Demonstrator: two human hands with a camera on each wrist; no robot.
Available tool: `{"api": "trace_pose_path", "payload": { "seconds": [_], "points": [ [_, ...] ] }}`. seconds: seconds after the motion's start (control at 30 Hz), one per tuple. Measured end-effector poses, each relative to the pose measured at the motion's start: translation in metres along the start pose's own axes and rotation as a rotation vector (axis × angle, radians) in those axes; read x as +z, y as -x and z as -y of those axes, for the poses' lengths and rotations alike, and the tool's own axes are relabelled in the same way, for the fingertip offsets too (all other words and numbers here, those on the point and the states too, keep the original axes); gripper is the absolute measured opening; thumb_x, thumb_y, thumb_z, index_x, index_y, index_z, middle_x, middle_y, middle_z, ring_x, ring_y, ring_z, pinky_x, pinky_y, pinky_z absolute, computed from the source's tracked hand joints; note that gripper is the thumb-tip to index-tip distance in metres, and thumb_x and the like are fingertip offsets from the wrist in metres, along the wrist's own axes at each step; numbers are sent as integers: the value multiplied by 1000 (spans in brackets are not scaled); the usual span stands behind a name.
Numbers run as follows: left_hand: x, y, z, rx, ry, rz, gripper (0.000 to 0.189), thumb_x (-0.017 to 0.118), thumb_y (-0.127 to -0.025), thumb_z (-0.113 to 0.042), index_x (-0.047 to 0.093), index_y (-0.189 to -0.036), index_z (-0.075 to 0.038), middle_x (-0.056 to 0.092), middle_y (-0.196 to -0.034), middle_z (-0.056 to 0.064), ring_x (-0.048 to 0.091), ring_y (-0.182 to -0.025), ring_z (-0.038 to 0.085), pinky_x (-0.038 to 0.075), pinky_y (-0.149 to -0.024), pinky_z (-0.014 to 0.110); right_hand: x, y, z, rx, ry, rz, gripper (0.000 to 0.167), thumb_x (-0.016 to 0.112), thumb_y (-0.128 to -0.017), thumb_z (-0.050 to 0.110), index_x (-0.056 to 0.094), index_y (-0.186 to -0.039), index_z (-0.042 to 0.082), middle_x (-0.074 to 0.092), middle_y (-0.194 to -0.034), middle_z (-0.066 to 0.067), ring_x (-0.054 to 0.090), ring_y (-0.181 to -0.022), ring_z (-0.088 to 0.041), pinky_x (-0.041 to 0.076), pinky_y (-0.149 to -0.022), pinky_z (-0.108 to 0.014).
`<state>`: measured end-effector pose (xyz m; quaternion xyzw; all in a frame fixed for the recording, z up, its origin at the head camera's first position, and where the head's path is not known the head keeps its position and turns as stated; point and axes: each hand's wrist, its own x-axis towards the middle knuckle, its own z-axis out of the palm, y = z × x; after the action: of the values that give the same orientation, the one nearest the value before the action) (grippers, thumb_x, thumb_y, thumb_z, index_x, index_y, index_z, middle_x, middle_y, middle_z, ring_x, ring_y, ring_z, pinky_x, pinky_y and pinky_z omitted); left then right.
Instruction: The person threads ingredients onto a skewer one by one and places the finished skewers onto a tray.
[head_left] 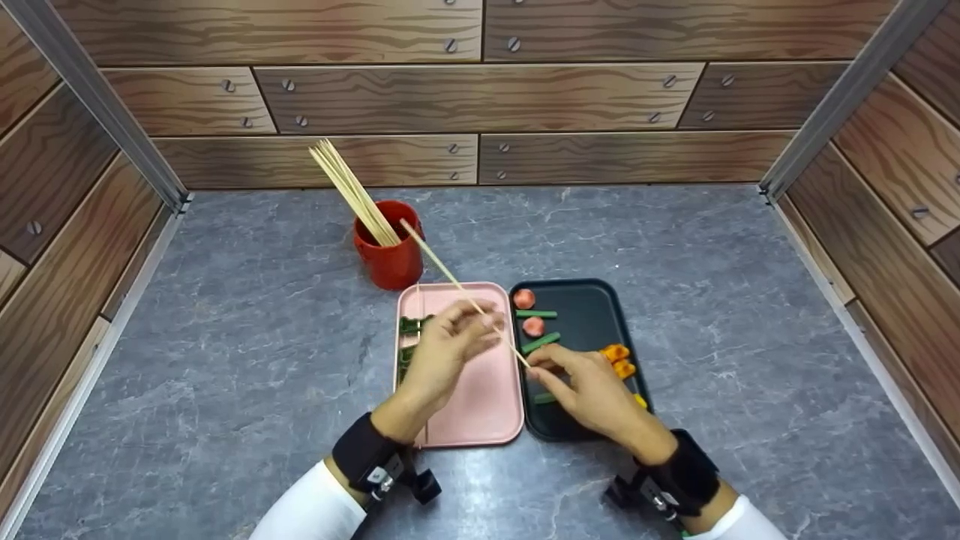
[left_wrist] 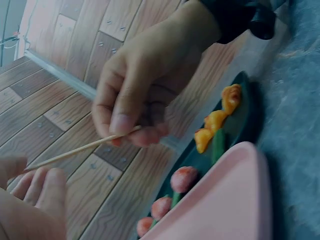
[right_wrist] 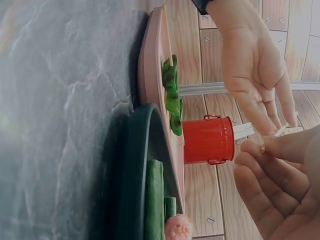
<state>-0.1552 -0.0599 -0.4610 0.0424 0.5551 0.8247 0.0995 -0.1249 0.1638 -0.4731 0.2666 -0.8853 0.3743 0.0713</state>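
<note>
Both hands hold one thin wooden skewer [head_left: 441,265] slantwise above two trays. My left hand [head_left: 441,356] pinches it around its middle, over the pink tray [head_left: 480,412]. Thumb and fingertips of my right hand [head_left: 592,386] pinch its lower end, over the dark tray [head_left: 589,300]; the left wrist view shows this skewer [left_wrist: 75,151] bare between the hands. Along the pink tray's left side lies another skewer with dark green folded pieces [right_wrist: 171,95] on it, partly hidden by the left hand in the head view.
The dark tray bears pinkish-red balls [head_left: 533,326], green sticks [head_left: 536,314] and orange-yellow pieces [head_left: 616,352]. Behind the pink tray stands a red pot [head_left: 394,262] with a bundle of skewers [head_left: 349,187] leaning left. Wood-patterned walls [head_left: 480,97] enclose the grey marbled table [head_left: 262,300].
</note>
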Motion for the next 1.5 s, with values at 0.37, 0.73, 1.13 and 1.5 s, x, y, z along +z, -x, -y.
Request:
{"api": "trace_pose_path", "payload": {
  "seconds": [0.37,0.73,1.13,1.5],
  "points": [
    [8,7,10,-87,-172,214,31,62,-104,-7,64,-125,16,77,-110,3,71,-98,4,62,-98,33,-3,0,5,70,-189,-6,8,72,-99,11,73,-106,7,82,-98,-7,77,-89,-10,65,-81,-30],
    [-7,14,-3,-63,-308,239,29,62,-104,-5,65,-124,16,74,-102,5,70,-86,4,65,-85,27,-19,-5,-8,93,-86,-57,11,75,-97,15,77,-107,11,82,-100,-1,77,-90,-11,65,-82,-30],
    [-35,28,-8,-15,-635,254,24,66,-103,-8,72,-118,10,73,-108,34,78,-90,33,67,-79,39,-31,-2,-20,60,220,31,21,77,-96,19,77,-117,14,80,-114,-1,76,-104,-21,62,-89,-44],
    [-44,28,-14,82,-956,286,16,69,-101,-10,77,-107,2,77,-88,13,65,-72,7,55,-62,19,-34,0,-28,-32,305,217,23,79,-95,18,78,-117,11,80,-111,-3,77,-102,-23,62,-91,-44]
  ]
}}
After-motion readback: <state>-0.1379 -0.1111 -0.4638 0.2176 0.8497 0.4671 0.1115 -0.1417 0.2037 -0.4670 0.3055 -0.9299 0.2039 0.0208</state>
